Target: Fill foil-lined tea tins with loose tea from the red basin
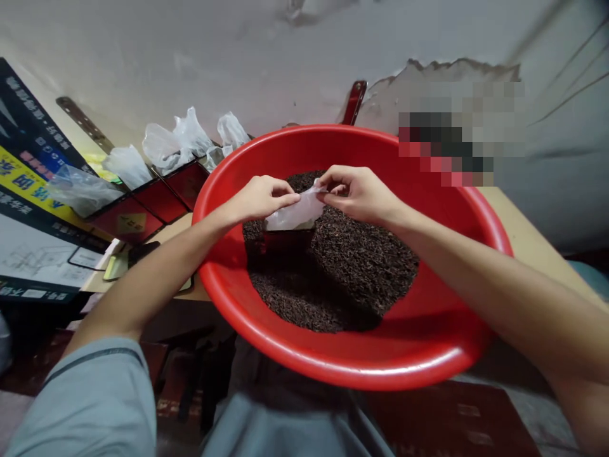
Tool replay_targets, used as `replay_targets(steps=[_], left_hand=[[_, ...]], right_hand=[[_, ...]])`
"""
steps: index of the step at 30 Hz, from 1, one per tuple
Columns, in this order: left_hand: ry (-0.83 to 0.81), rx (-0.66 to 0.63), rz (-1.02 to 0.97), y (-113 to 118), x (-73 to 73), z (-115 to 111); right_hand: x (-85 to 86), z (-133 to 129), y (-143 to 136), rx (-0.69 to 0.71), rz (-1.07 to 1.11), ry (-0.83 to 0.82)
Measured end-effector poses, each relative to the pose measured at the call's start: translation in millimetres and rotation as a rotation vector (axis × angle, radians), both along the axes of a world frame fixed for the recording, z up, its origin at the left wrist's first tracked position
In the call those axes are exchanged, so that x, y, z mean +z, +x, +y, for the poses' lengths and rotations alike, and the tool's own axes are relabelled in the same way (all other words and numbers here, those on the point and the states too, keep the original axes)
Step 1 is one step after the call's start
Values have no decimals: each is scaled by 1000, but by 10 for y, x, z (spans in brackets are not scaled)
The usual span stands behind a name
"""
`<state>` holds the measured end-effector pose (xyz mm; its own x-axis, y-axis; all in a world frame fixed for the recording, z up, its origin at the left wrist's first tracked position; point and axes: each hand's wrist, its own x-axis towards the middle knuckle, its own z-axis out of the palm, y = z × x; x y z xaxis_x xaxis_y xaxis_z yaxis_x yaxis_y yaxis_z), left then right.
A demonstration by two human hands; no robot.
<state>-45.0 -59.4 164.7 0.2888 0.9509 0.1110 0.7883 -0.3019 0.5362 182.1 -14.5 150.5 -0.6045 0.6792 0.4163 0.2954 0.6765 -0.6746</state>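
A big red basin (352, 368) holds a bed of dark, dry tea-like leaves (366, 254). On the leaves stands a small dark box (288, 242), lined with a whitish translucent plastic bag (292, 214) whose top sticks up out of it. My left hand (264, 198) pinches the bag's upper edge from the left, thumb against fingers. From the right, my right hand (356, 192) grips the same edge between thumb and fingertips. What the box contains is hidden by the bag.
Left of the basin, several dark red boxes (130, 219) with plastic bags (128, 166) poking out stand on the wooden table (537, 247). A printed carton (42, 190) rises at far left. A peeling wall (238, 57) closes off the back.
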Motion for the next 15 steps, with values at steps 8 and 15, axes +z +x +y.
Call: replay_targets(steps=[8,15], left_hand=[[-6,-84,123,-233,113,-89],[261,252,80,-314,118,-212]], right_hand=[[168,-43,149,-288,-165,16],[176,-47,79,-206,-297,141]])
